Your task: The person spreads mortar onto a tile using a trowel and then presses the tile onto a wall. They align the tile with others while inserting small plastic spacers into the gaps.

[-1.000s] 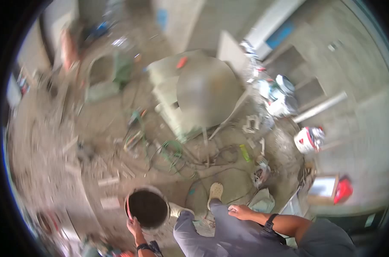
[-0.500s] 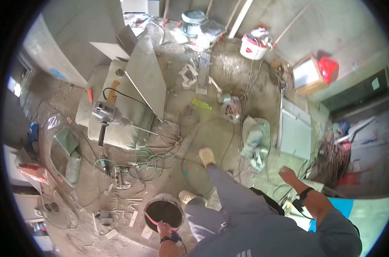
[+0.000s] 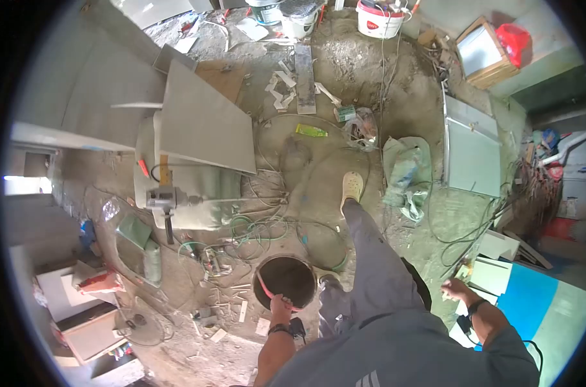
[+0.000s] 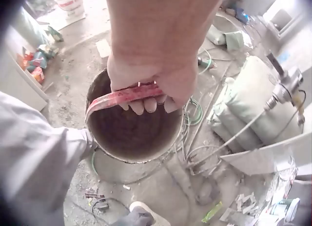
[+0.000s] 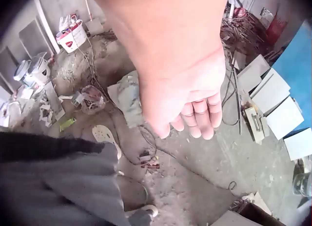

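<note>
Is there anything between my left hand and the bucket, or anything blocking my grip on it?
Nothing visible. The left hand grips the bucket's red handle directly, its fingers curled round it above the bucket. Loose cables lie on the floor beside it, clear of the grip.

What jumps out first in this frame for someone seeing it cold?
The left hand grips the red handle of a dark round bucket, low in the head view beside the person's grey trouser leg. The right hand hangs over the littered floor, holding nothing. Up left in the head view, a large grey slab lies across pale sacks that bear a power tool.
</note>
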`<state>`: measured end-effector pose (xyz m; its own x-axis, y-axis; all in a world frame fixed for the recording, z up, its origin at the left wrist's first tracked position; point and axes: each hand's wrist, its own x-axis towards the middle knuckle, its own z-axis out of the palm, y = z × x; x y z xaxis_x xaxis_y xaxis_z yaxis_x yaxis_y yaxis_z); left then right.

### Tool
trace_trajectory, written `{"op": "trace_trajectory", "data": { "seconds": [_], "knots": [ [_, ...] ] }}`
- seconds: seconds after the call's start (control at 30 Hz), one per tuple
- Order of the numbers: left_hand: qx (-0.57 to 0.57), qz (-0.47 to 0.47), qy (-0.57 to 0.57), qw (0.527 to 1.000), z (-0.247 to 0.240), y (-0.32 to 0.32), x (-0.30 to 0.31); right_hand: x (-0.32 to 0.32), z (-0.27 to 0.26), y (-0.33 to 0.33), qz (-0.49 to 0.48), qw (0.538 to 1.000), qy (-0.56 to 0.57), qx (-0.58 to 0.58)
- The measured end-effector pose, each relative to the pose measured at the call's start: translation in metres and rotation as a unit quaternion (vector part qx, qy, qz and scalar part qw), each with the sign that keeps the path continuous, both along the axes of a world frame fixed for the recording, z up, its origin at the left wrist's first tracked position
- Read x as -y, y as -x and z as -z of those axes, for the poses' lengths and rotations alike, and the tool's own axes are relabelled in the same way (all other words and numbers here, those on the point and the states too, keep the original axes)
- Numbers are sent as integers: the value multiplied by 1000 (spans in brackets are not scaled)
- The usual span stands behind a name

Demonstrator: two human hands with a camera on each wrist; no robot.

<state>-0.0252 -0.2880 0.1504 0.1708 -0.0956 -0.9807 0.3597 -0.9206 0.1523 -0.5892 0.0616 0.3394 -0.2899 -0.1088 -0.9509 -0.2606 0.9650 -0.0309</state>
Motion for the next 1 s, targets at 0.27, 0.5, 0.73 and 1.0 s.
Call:
{"op": "trace_trajectory", "data": {
  "seconds": [0.27, 0.5, 0.73, 1.0],
  "knots": [
    [4, 111, 19, 994, -57, 235, 159, 153, 59, 230, 215, 964, 135, -77],
    [-65, 280, 79, 955, -76, 426, 284, 250, 25, 328, 280, 916, 256, -129],
    [-138, 375, 204, 894, -104, 613, 438, 336, 0, 272, 130, 935, 280, -176],
    [-217, 438, 185, 853, -84, 717, 667, 352, 75, 255, -256, 810, 234, -473]
  ]
}}
